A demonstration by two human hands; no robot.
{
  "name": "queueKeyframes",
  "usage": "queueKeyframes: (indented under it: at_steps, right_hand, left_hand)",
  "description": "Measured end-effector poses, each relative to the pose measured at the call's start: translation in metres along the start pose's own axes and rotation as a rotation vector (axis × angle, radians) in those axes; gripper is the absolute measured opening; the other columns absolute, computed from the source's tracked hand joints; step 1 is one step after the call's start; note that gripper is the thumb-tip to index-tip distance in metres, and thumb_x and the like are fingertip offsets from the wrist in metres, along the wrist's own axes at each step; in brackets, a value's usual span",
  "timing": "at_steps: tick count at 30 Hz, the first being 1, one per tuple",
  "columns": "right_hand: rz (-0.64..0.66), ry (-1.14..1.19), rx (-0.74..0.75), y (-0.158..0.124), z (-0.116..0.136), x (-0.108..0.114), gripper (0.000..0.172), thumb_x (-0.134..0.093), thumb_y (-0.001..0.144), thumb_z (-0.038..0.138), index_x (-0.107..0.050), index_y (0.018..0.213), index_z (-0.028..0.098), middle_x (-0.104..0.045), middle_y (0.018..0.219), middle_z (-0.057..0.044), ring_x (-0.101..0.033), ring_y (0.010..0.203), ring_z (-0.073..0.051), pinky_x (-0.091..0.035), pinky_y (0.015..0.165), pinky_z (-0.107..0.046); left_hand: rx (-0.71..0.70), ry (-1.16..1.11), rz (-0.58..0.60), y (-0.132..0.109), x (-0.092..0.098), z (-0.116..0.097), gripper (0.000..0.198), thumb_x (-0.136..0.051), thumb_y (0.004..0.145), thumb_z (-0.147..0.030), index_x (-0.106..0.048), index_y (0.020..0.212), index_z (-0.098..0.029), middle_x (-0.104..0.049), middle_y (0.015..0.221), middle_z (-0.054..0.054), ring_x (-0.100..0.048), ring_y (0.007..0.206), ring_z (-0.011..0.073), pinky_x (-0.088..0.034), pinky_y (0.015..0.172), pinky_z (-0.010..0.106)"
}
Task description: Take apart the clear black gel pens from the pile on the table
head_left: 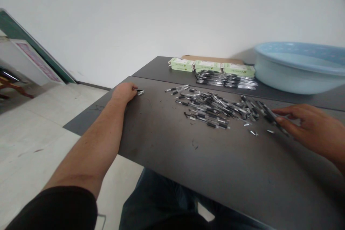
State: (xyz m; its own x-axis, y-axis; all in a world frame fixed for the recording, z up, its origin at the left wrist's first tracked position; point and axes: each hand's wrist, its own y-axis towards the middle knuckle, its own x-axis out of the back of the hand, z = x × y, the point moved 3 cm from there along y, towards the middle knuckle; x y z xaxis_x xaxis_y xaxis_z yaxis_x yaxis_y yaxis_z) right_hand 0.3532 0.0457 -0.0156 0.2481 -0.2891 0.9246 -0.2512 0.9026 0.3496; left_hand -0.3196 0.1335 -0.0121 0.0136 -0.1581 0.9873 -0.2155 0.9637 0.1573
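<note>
My left hand (pixel 125 92) rests at the far left edge of the dark table, fingers curled together. At its fingertips lie small clear and black pieces (pixel 140 92), too small to name; whether the fingers grip any is hidden. On the right, my right hand (pixel 309 124) pinches a few gel pens (pixel 270 115) between thumb and fingers, tilted beside the loose heap. That heap of clear gel pens with black grips (pixel 212 104) spreads over the middle of the table. Several short silvery pieces (pixel 253 133) lie just left of my right hand.
Behind the heap, more pens (pixel 226 80) lie in neat rows before three pale green boxes (pixel 207 66). A large light-blue basin (pixel 299 70) stands at the back right. The table (pixel 172 147) meets a white wall; boards (pixel 35 50) lean at left.
</note>
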Motion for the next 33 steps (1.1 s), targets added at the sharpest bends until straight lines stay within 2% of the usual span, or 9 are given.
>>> queueKeyframes:
  at_steps: [4,9,13,16,19,21,25,28,33]
  right_hand:
    - [0.025,0.004,0.014,0.001,-0.001,-0.001,0.034,-0.059,0.081,0.051,-0.069,0.110,0.036,-0.074,0.111,-0.012,-0.067,0.104,-0.032,-0.051,0.089,-0.046]
    - [0.032,-0.035,0.047,-0.001,-0.003,-0.005,0.037,-0.055,0.086,0.052,-0.068,0.115,0.033,-0.073,0.113,-0.010,-0.067,0.107,-0.030,-0.052,0.091,-0.045]
    - [0.019,-0.057,0.062,-0.001,-0.001,-0.005,0.042,-0.048,0.089,0.055,-0.070,0.113,0.029,-0.074,0.111,-0.007,-0.067,0.106,-0.031,-0.052,0.093,-0.047]
    - [0.012,-0.069,0.049,0.000,0.004,-0.002,0.042,-0.049,0.089,0.054,-0.070,0.114,0.028,-0.073,0.111,-0.007,-0.067,0.105,-0.030,-0.053,0.091,-0.045]
    - [0.003,-0.062,0.026,0.002,0.012,0.005,0.040,-0.050,0.089,0.051,-0.071,0.114,0.028,-0.073,0.110,-0.008,-0.067,0.103,-0.029,-0.052,0.089,-0.043]
    - [-0.002,-0.051,-0.001,0.004,0.017,0.011,0.038,-0.051,0.089,0.049,-0.071,0.114,0.028,-0.073,0.107,-0.009,-0.067,0.100,-0.028,-0.051,0.085,-0.042]
    - [-0.021,-0.024,-0.064,0.013,0.034,0.028,0.036,-0.056,0.087,0.043,-0.072,0.114,0.026,-0.072,0.102,-0.009,-0.066,0.092,-0.026,-0.050,0.078,-0.039]
    - [-0.055,-0.027,-0.109,0.021,0.048,0.045,0.032,-0.059,0.088,0.037,-0.073,0.113,0.024,-0.072,0.101,-0.011,-0.066,0.088,-0.024,-0.049,0.080,-0.038]
    - [-0.132,0.035,-0.166,0.036,0.060,0.067,0.033,-0.060,0.088,0.035,-0.075,0.113,0.021,-0.075,0.098,-0.010,-0.067,0.083,-0.023,-0.050,0.078,-0.035]
  left_hand:
    - [0.005,0.033,0.012,0.001,-0.001,-0.003,0.021,-0.063,0.079,-0.029,-0.077,0.092,-0.022,-0.074,0.102,0.010,-0.066,0.104,0.0304,-0.050,0.092,0.035]
    - [0.048,0.033,0.000,0.000,0.000,-0.005,0.020,-0.062,0.079,-0.027,-0.075,0.088,-0.015,-0.073,0.097,0.017,-0.066,0.100,0.0332,-0.050,0.092,0.040]
    - [0.084,-0.009,-0.098,-0.006,0.020,-0.011,0.027,-0.053,0.087,-0.028,-0.072,0.099,-0.012,-0.072,0.103,0.020,-0.064,0.100,0.0339,-0.049,0.090,0.043]
    - [0.060,-0.065,-0.197,-0.017,0.045,-0.030,0.031,-0.046,0.093,-0.030,-0.069,0.107,-0.014,-0.070,0.110,0.018,-0.062,0.100,0.0307,-0.048,0.090,0.043]
    - [-0.062,-0.290,-0.320,-0.035,0.071,-0.070,0.023,-0.053,0.089,-0.030,-0.068,0.101,-0.018,-0.071,0.102,0.012,-0.062,0.092,0.0266,-0.048,0.085,0.040]
    - [-0.152,-0.441,-0.316,-0.051,0.084,-0.105,0.022,-0.053,0.089,-0.029,-0.068,0.102,-0.018,-0.072,0.091,0.009,-0.062,0.079,0.0217,-0.048,0.077,0.037]
    - [-0.379,-0.697,-0.226,-0.088,0.099,-0.180,0.021,-0.056,0.087,-0.026,-0.068,0.101,-0.016,-0.070,0.082,0.004,-0.059,0.066,0.0143,-0.046,0.064,0.029]
    - [-0.555,-0.827,-0.083,-0.115,0.099,-0.230,0.017,-0.059,0.087,-0.026,-0.068,0.098,-0.016,-0.067,0.076,0.001,-0.057,0.061,0.0119,-0.044,0.057,0.025]
    - [-0.680,-1.074,0.119,-0.145,0.092,-0.289,0.014,-0.064,0.085,-0.025,-0.066,0.096,-0.017,-0.064,0.073,0.000,-0.058,0.057,0.0102,-0.046,0.051,0.022]
